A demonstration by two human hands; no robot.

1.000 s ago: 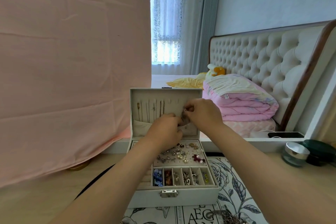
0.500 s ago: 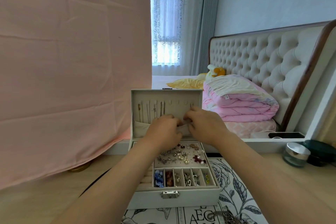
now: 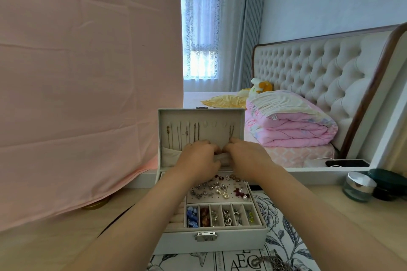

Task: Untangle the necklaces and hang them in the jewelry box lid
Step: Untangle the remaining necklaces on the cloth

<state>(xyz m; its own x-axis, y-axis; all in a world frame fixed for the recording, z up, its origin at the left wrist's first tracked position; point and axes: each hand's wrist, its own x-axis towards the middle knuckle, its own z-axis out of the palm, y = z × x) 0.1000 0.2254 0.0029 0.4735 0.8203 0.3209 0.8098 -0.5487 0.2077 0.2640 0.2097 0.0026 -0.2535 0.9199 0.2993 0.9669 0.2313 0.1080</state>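
A white jewelry box (image 3: pixel 211 242) stands open on the table, its lid (image 3: pixel 201 114) upright. Several thin necklaces (image 3: pixel 195 133) hang from hooks in the lid's left half, and one chain (image 3: pixel 231 131) hangs near the right. My left hand (image 3: pixel 198 160) and my right hand (image 3: pixel 247 157) meet at the fabric pocket (image 3: pixel 169 156) along the lid's bottom, fingers curled at its upper edge. What the fingers hold is hidden. The tray holds earrings (image 3: pixel 218 188) and small filled compartments.
A tangled chain (image 3: pixel 273 263) lies on the floral mat (image 3: pixel 284 233) in front of the box. A glass jar (image 3: pixel 357 186) and a dark green tin (image 3: pixel 387 180) stand at the right. Pink cloth (image 3: pixel 88 72) hangs at the left. A bed lies behind.
Both hands have dropped from the hooks at the lid's right to the pocket at its bottom. A chain now hangs on a hook at the right.
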